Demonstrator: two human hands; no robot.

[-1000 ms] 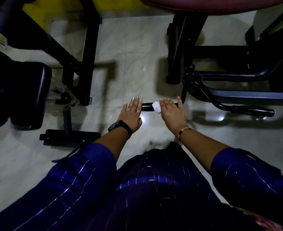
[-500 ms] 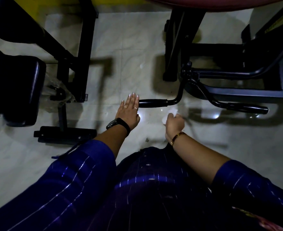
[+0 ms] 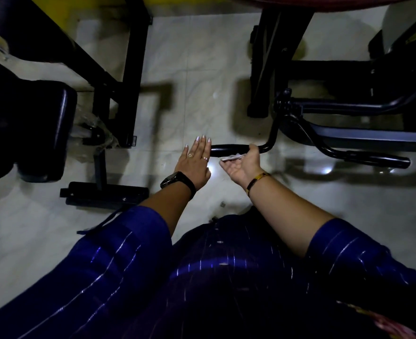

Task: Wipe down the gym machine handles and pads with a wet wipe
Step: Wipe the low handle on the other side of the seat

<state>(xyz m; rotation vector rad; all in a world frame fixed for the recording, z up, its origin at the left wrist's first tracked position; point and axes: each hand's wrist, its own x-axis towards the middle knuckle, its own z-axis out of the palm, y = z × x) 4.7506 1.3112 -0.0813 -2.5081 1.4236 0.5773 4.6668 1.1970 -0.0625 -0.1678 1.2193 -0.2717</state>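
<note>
Left hand: there it is, the left hand laid out flat, fingers straight and together, holding nothing.
Where it sits: right at the free end of the handle; touching the tip or just beside it, the dim light won't say.
Right hand: palm up, the right hand comes in from below, fingers curled up round the bar and clamping the wipe to it.
Wet wipe: the wet wipe is a crumpled white scrap under the grip, trapped between the right fingers and the handle, one edge poking out to the left.
Handle: black, horizontal, bending up at its right end into the machine's frame.
Second handle: a matching second handle further right, well apart from both hands.
Wrists: dark watch on the left, thin bangle on the right, blue striped sleeves behind.
Left side: a black pad on another frame.
Top edge: a dark red seat.
Floor: pale marble tiles with a bright glare spot between the hands.
</note>
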